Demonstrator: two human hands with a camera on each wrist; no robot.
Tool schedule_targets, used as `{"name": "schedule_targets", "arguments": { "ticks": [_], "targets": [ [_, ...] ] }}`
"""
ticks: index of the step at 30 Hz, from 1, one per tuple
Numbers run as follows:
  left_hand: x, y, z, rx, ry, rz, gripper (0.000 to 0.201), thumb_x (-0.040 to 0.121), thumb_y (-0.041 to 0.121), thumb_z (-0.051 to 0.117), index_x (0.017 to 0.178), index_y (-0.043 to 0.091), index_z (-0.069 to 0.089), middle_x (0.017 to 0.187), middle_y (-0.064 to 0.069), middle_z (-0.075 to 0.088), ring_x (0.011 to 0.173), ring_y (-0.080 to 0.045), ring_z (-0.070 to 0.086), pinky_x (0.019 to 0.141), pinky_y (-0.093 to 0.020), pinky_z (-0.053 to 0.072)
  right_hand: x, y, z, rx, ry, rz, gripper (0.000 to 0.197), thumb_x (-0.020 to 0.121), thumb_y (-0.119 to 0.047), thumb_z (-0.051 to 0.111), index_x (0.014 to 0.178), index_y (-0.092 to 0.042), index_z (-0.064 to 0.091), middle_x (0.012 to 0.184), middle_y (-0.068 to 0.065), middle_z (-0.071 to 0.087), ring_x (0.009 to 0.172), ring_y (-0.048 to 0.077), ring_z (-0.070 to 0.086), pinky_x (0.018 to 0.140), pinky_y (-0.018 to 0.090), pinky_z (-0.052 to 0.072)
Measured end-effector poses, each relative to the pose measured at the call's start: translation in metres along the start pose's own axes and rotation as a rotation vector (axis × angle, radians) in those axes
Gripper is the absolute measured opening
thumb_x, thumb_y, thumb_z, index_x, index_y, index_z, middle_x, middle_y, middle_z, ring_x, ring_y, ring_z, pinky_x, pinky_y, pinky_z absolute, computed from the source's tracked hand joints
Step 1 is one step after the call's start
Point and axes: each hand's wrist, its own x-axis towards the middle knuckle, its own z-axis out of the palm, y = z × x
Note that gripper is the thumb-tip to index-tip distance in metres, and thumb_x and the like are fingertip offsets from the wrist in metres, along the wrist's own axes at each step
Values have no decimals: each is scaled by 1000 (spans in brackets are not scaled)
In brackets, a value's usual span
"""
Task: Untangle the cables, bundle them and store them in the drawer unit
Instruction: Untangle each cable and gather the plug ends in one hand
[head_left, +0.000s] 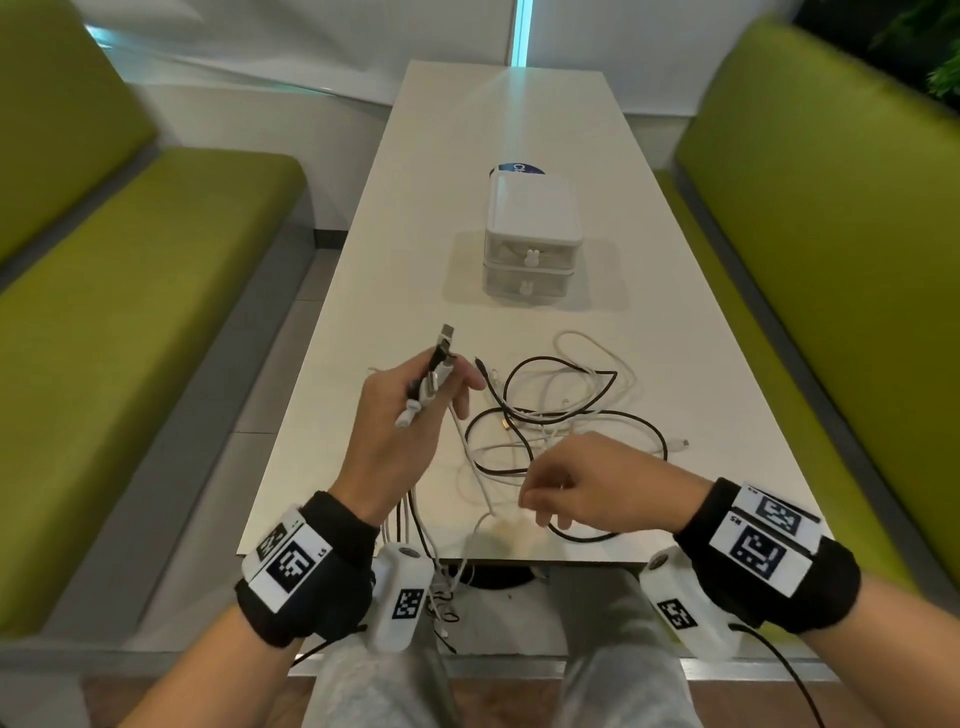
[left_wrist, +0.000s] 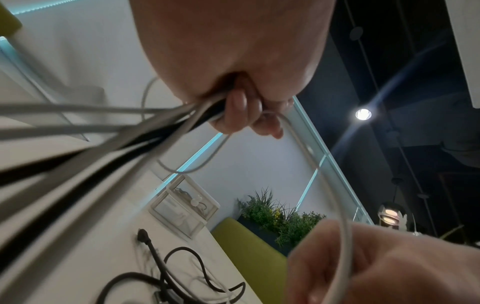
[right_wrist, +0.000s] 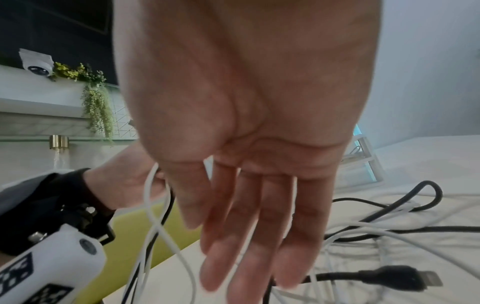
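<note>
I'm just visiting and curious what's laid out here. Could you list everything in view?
white rectangular table: one, between the benches
green padded benches: two, either side
white plastic two-drawer unit: one, mid-table, drawers closed
loose black and white cables: several, tangled on the near table
gathered cable ends: several, black and white, in the left hand
left hand: grips the cable ends
right hand: over the tangle, fingers relaxed
</note>
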Motion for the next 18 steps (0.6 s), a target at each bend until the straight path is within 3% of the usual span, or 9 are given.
{"name": "schedule_targets", "arguments": {
  "ticks": [3,7,12,15,18],
  "targets": [
    [-5,4,5,-12,-63,25,33,96,24,46,87,-1,66,73,-15,64,49,4,51,53,-4,34,1,3,-2,23,130,29,15,92,-29,57,83,-26,68,74,-9,73,64,8,68,71,29,55],
    [-7,5,9,-76,-58,0,36,95,29,45,85,0,64,75,-5,63,54,5,52,54,-4,36,2,4,-2,46,205,63,16,91,-27,57,79,-27,66,70,-9,72,61,4,66,72,33,56],
    [-3,3,7,-177,11,-69,33,100,29,47,74,19,66,63,1,51,45,-3,36,45,-14,29,7,10,-4,13,286,141,16,92,-23,54,94,-28,68,76,-11,70,66,0,64,66,18,48],
    [-3,8,8,-251,31,-103,34,94,35,46,69,22,65,59,3,46,43,-4,30,41,-18,24,15,16,-3,-35,365,152,19,94,-23,51,104,-26,68,93,-12,67,74,2,57,61,9,37],
    [-2,10,8,-280,42,-121,35,90,39,45,68,22,65,56,2,44,41,-3,28,39,-19,23,29,23,-1,-120,407,161,22,96,-21,49,111,-21,65,105,-6,65,85,8,55,63,14,36]
  ]
}}
